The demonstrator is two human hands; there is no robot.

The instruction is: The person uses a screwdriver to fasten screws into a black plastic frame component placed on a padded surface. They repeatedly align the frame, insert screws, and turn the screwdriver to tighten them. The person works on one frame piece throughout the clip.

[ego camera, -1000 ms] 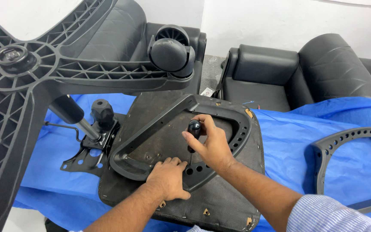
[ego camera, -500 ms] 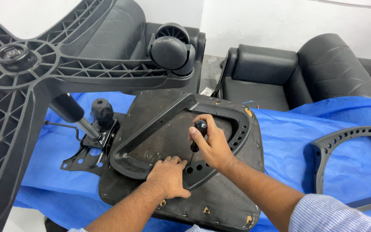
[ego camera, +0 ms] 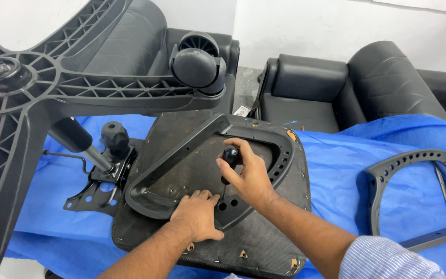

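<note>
My left hand (ego camera: 198,215) lies palm down, fingers spread and pressing flat, forearm bare. My right hand (ego camera: 248,174) is raised on a bent wrist, fingers curled in a closed grip, though how tightly I can't quite see; its striped sleeve shows at the elbow

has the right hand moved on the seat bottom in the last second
Yes, slightly. The right hand, gripping the black tool handle, has shifted toward the armrest frame's far rim.
</note>
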